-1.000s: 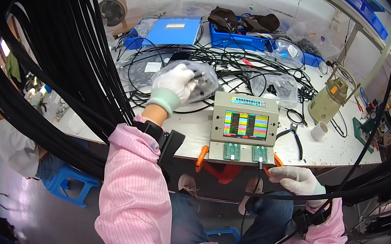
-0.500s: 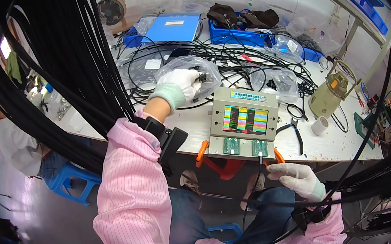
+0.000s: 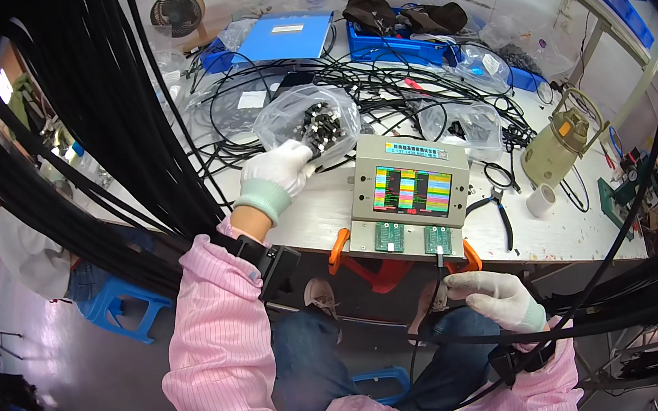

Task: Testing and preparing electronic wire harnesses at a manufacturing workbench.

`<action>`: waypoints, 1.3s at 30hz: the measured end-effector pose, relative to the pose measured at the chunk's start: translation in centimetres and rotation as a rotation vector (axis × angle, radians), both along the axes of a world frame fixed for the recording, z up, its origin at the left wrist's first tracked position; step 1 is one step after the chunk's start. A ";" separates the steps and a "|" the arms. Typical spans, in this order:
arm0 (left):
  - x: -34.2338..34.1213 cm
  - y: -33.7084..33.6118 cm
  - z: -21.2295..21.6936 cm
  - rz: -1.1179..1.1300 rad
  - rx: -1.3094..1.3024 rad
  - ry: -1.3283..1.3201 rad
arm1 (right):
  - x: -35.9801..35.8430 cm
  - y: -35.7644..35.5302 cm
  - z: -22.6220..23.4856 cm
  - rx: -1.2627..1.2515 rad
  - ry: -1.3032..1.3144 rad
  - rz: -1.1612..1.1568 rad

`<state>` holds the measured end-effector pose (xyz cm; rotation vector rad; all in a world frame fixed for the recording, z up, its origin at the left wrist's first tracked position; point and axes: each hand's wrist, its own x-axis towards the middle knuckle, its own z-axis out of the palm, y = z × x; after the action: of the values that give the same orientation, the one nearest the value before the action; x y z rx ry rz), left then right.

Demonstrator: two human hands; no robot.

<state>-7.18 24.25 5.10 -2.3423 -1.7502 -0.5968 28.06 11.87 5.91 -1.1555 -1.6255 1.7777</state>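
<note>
My left hand (image 3: 276, 172), in a white glove, is at the near edge of an open clear plastic bag (image 3: 267, 125) of small black and silver connectors (image 3: 321, 125). Its fingers are closed around something small, mostly hidden. A grey tester (image 3: 412, 184) with a lit colour-banded screen stands to the right, two green circuit boards (image 3: 389, 237) on its front ledge. A black cable (image 3: 440, 267) is plugged into the right-hand board and hangs down. Beside that cable my gloved right hand (image 3: 498, 300) is held below the table edge, fingers loosely bent and apart, the cable just past the fingertips.
Black cables hang in a thick bundle (image 3: 116, 148) at left. More cables (image 3: 381, 90) lie tangled across the table (image 3: 322, 214). Pliers (image 3: 500, 214), a white roll (image 3: 540, 202) and a beige-green canister (image 3: 562, 148) stand right. Orange clamp handles (image 3: 339, 250) jut from the front edge.
My left hand has drawn back out of the bag, toward me and left, uncovering the connectors. My right hand has stayed nearly in place.
</note>
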 end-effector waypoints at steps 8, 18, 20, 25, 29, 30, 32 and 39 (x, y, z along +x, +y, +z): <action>1.5 -1.0 1.7 0.103 -0.131 -0.005 | -2.7 0.3 1.0 -0.136 0.218 -0.009; 2.0 -1.5 1.6 0.060 -0.152 -0.177 | -19.3 7.9 -0.8 -0.608 0.700 -0.432; 2.0 -1.4 1.2 0.048 -0.179 -0.189 | -20.0 8.7 -2.3 -0.558 0.782 -0.403; 1.4 -2.1 0.9 -0.020 -0.123 -0.236 | -21.0 9.2 -4.9 -0.404 0.817 -0.375; 1.6 -4.3 1.3 -0.070 0.059 -0.373 | -21.0 9.2 -5.2 -0.395 0.788 -0.406; 1.9 -4.9 1.4 -0.079 0.139 -0.428 | -20.8 9.3 -5.0 -0.392 0.786 -0.412; 2.1 -5.3 1.3 -0.085 0.219 -0.479 | -20.5 9.0 -4.1 -0.422 0.753 -0.416; 2.2 -4.7 -0.9 0.024 0.016 -0.252 | -20.2 9.0 -4.1 -0.513 0.722 -0.377</action>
<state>-4.94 19.55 4.16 -2.3165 -1.8625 -0.9343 7.87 20.84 1.83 -0.7819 -0.5189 2.0591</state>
